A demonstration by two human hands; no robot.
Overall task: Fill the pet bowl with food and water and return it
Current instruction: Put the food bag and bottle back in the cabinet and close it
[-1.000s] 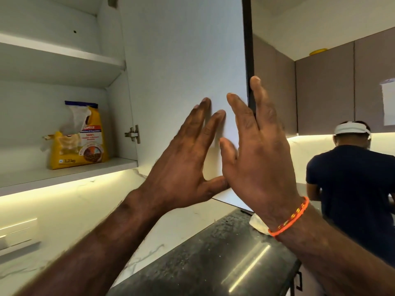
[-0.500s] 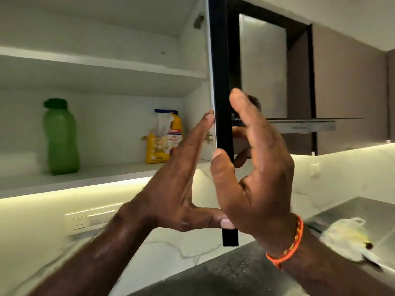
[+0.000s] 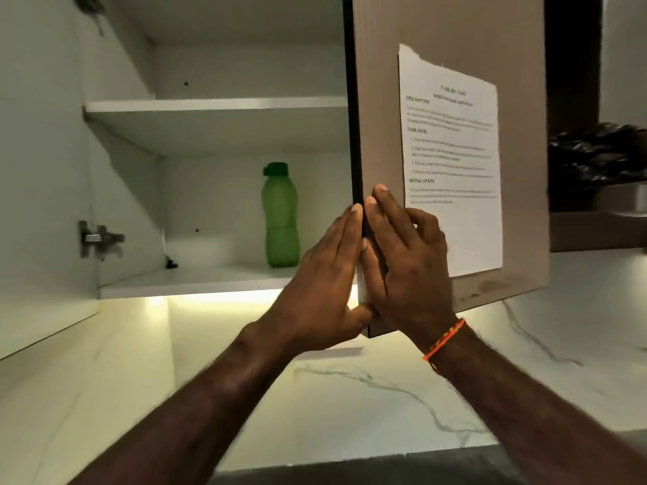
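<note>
A person's left hand and right hand bracketed the free edge of a wall cabinet door in the head-camera view, fingers of both held straight and close together, the left palm against the door's inner side with its thumb at the lower corner, the right laid flat on the outer face; neither hand curled round anything. A printed task sheet was stuck to the door's front, and an orange thread bracelet circled the right wrist. Inside the cabinet a green bottle stood upright on the lower shelf, the shelf above it bare where visible. The pet bowl was nowhere in view, nor was any food, so whether it had been filled could not be told; judged from this alone, the job appeared to sit at a cupboard stage, with returning the bowl seemingly still ahead.
</note>
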